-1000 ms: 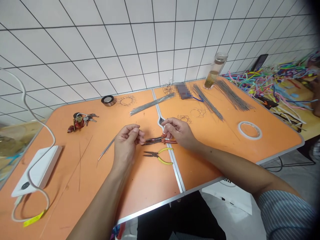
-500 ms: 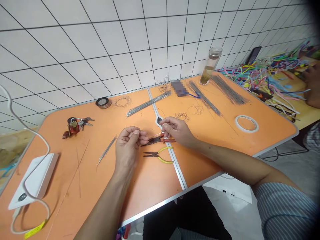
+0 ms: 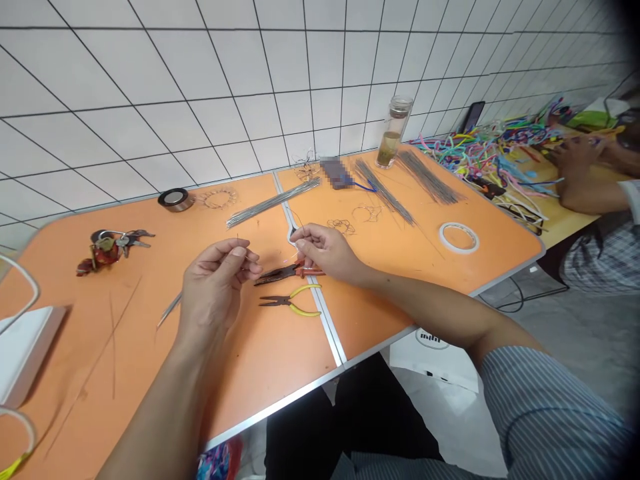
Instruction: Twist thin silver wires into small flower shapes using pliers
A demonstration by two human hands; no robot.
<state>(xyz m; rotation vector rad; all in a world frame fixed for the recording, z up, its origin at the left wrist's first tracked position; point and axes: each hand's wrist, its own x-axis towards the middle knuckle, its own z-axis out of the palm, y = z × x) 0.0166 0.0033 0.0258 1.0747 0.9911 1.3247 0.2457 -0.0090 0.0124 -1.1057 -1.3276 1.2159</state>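
My left hand [image 3: 213, 277] is closed, thumb against forefinger, on a thin wire whose short end sticks up above the fingertips. My right hand [image 3: 327, 253] pinches thin wire too; a fine strand rises above its fingers and a faint length shows below them. Whether both hands hold one and the same piece, I cannot tell. Under and between the hands lie red-handled pliers [image 3: 280, 273], partly hidden by my right hand. Nearer to me are yellow-handled pliers [image 3: 290, 302] with their handles spread. A small bundle of wires [image 3: 169, 311] is partly covered by my left hand.
Wire bundles [image 3: 273, 202] and bent wire rings [image 3: 341, 227] lie toward the wall. Around them are a tape roll [image 3: 175, 199], keys [image 3: 117, 247], a white ring [image 3: 459, 238] and a glass bottle [image 3: 393, 137]. At right, another person's hand [image 3: 580, 160] is among colourful pipe cleaners [image 3: 480, 150].
The view has swung to the right, so the table's things sit farther left and more of the other person shows. Both my hands keep their pinch, still a little apart.
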